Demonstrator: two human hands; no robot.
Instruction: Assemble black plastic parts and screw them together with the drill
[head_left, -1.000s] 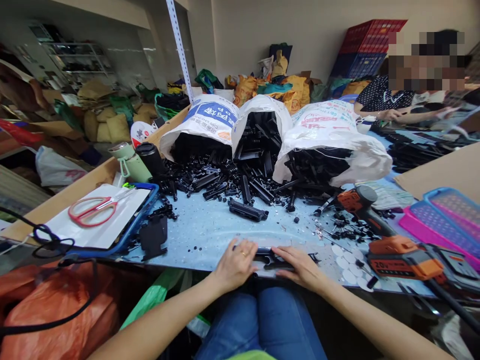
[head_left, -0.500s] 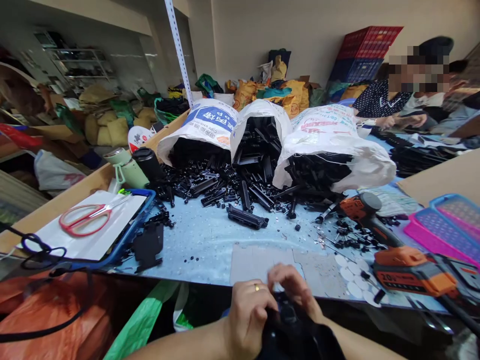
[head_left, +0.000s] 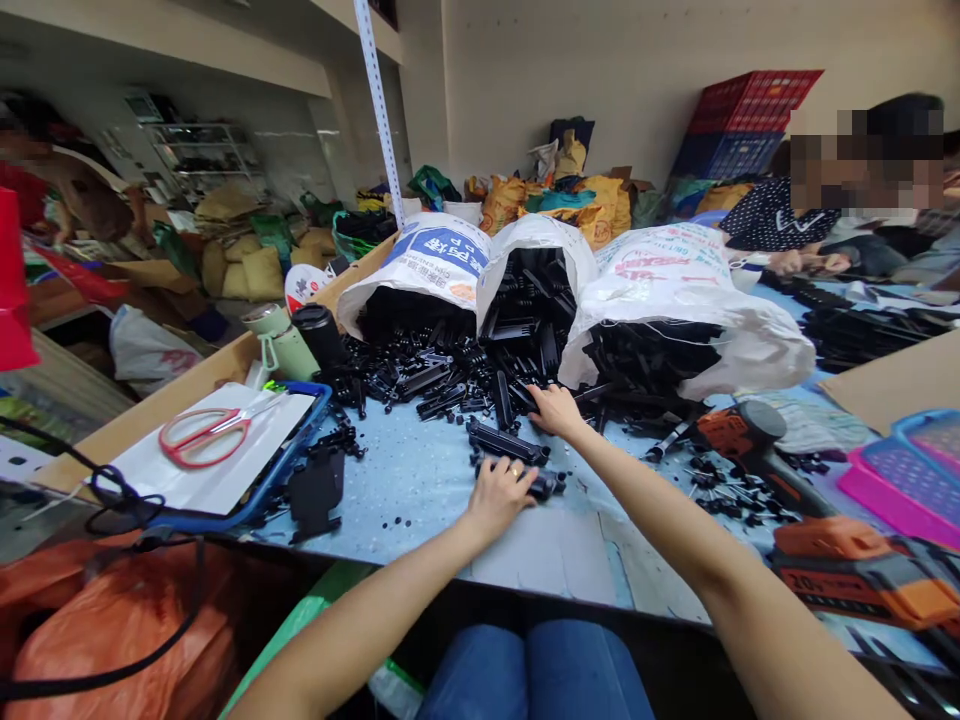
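My left hand (head_left: 497,492) rests on a long black plastic part (head_left: 508,445) lying on the blue table top (head_left: 420,470), fingers curled over its near end. My right hand (head_left: 553,409) is stretched farther out into the heap of black plastic parts (head_left: 442,375) spilling from three white sacks (head_left: 675,290). Its fingers are bent into the pile, and what they hold, if anything, is hidden.
An orange cordless drill (head_left: 739,435) and a second orange tool (head_left: 862,570) lie at the right. Red scissors (head_left: 202,435) sit on a white sheet in a blue tray at the left, beside a green cup (head_left: 281,340) and black flask. Another person (head_left: 795,215) works at the far right.
Both hands left the table's near edge and my lap and reached forward. The left now lies on the long black part, the right is in the parts pile. The camera tilted up slightly.
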